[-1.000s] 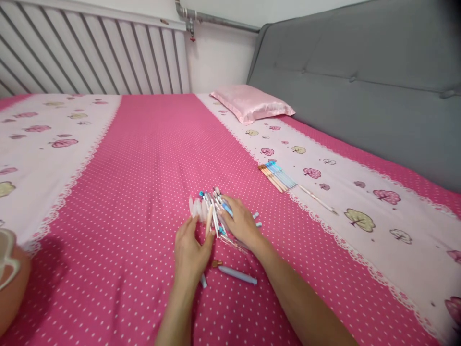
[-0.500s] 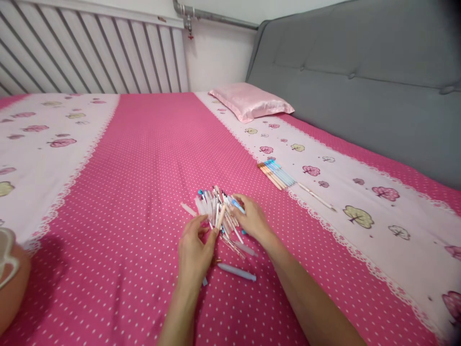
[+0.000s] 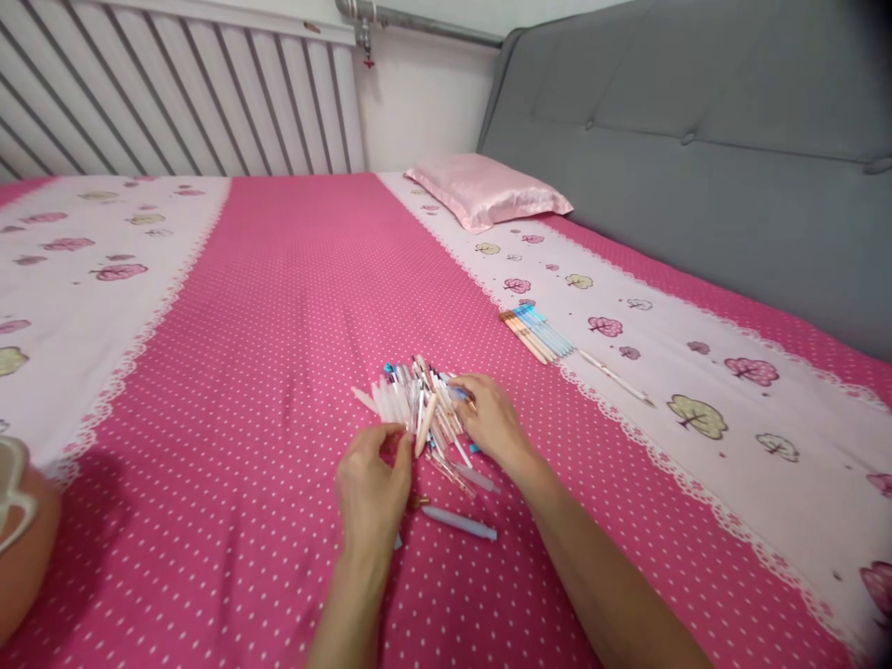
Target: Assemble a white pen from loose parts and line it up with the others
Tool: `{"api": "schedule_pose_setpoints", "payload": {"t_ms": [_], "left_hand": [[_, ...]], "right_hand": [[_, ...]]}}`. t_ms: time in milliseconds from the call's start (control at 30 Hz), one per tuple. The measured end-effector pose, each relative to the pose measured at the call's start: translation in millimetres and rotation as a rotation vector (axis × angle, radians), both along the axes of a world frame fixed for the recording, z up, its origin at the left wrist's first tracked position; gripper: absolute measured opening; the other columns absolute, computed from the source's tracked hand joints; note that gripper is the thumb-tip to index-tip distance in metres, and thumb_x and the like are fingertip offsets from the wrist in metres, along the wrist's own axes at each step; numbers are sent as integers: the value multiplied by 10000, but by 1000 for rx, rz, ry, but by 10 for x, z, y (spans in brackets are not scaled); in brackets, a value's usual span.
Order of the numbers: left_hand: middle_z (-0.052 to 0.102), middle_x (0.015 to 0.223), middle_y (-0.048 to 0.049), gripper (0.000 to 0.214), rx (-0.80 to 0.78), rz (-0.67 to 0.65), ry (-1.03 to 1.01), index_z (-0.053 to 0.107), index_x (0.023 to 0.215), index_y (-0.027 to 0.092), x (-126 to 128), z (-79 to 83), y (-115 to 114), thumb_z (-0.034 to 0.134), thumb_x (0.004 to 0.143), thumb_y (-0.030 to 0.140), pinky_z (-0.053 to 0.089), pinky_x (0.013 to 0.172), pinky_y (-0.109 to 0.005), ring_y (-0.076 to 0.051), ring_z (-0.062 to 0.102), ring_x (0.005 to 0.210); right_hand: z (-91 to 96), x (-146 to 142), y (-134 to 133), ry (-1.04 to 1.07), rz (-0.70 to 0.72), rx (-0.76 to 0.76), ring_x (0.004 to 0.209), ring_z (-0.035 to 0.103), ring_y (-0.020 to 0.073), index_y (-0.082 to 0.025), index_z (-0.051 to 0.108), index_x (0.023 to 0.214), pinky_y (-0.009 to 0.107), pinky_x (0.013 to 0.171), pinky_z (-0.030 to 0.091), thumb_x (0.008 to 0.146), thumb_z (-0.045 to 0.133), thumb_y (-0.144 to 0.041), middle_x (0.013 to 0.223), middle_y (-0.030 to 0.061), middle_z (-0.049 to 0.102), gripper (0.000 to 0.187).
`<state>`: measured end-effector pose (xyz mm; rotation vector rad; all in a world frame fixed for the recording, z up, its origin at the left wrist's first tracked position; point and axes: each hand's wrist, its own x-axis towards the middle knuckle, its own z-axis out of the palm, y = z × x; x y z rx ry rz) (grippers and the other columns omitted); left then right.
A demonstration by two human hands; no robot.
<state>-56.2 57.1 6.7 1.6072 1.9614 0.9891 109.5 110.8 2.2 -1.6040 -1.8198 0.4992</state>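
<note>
A loose pile of pens (image 3: 428, 409), mostly white, clear and pale, lies on the pink polka-dot bedspread between my hands. My right hand (image 3: 493, 423) is at the pile's right side, its fingers closed around a blue pen (image 3: 461, 395) with a brownish end. At the near left edge of the pile, my left hand (image 3: 374, 474) has thumb and forefinger brought together; whatever is between them is too small to make out. A cream pen (image 3: 426, 423) rests on top of the pile, just right of my left fingertips. Nearer to me lies a pale blue-grey pen (image 3: 460, 522).
A neat row of cream and blue pens (image 3: 536, 333) lies to the right, with a white patterned pen (image 3: 617, 376) beside it. A pink pillow (image 3: 488, 190) lies farther back by the grey headboard (image 3: 683, 139). A rounded peach-coloured object (image 3: 32, 548) is at lower left.
My left hand has drawn back slightly to the left, away from the cream pen. The blue pen in my right hand has turned, and its brownish end now shows.
</note>
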Motion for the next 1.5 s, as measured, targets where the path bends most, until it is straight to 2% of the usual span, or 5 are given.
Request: {"api": "schedule_pose_setpoints", "payload": {"t_ms": [333, 600, 967, 1300, 1500], "left_hand": [[646, 858, -38, 268, -156, -189, 180, 625, 1044, 209, 114, -26, 5, 548, 815, 324, 365, 634, -288, -205, 580, 741], [641, 777, -36, 244, -141, -123, 66, 577, 994, 196, 115, -67, -8, 432, 867, 345, 361, 605, -284, -193, 572, 673], [588, 760, -14, 210, 90, 164, -526, 537, 901, 159, 116, -41, 4, 557, 739, 292, 429, 597, -236, -131, 545, 647], [551, 669, 23, 158, 88, 163, -592, 544, 880, 160, 135, 8, -15, 542, 738, 231, 391, 553, -197, -105, 527, 607], [536, 629, 37, 179, 79, 149, -603, 524, 896, 168, 145, 6, -24, 545, 745, 263, 334, 467, -178, -78, 456, 488]], "right_hand": [[-66, 3, 18, -26, -25, -8, 1068, 522, 242, -105, 612, 1120, 361, 974, 392, 776, 559, -37, 1116, 120, 597, 355], [17, -25, 1, -3, 48, 86, 1043, 538, 231, -140, 638, 1070, 366, 974, 393, 758, 556, -4, 1086, 94, 628, 349], [19, -210, -118, -171, 404, 287, 1117, 464, 230, -175, 658, 996, 388, 962, 374, 818, 546, -35, 1142, 94, 589, 252], [22, -206, -133, -383, 448, 309, 1229, 365, 252, -188, 637, 914, 422, 1014, 311, 850, 538, -68, 1281, 73, 514, 169], [21, -205, -124, -408, 448, 334, 1185, 414, 240, -184, 633, 900, 391, 984, 334, 887, 566, -137, 1255, 71, 534, 83]]}}
